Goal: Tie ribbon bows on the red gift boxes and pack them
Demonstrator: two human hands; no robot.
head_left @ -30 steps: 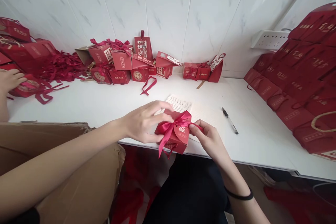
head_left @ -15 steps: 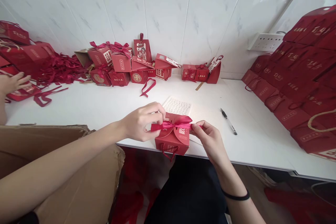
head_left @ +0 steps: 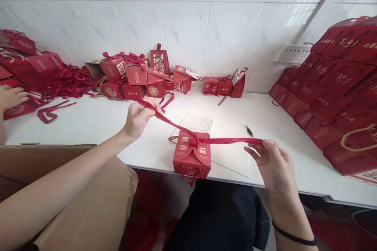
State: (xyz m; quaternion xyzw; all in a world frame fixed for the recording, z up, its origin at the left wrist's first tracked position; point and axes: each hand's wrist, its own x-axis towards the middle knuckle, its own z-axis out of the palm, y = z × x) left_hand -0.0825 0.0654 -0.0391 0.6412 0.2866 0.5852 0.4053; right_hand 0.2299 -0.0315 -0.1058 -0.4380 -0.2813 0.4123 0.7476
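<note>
A red gift box (head_left: 192, 160) with gold lettering and a twisted cord handle stands at the table's front edge. Its red ribbon (head_left: 226, 140) is knotted at the middle of the lid, and both tails are stretched apart. My left hand (head_left: 140, 119) pinches one tail, up and left of the box. The other tail is gripped between the thumb and fingers of my right hand (head_left: 272, 160), out to the right. The bow loops seen before are no longer there.
Behind the box lie an open notebook (head_left: 229, 157) and a pen (head_left: 249, 130). Small red boxes (head_left: 134, 91) line the wall; red gift bags (head_left: 332, 94) are stacked right. A cardboard box (head_left: 85, 204) is at lower left. Another person's hand (head_left: 11, 98) rests at far left.
Both hands have moved apart, the left up and leftward, the right to the right. The bow has come undone, and its tails are now drawn out long.
</note>
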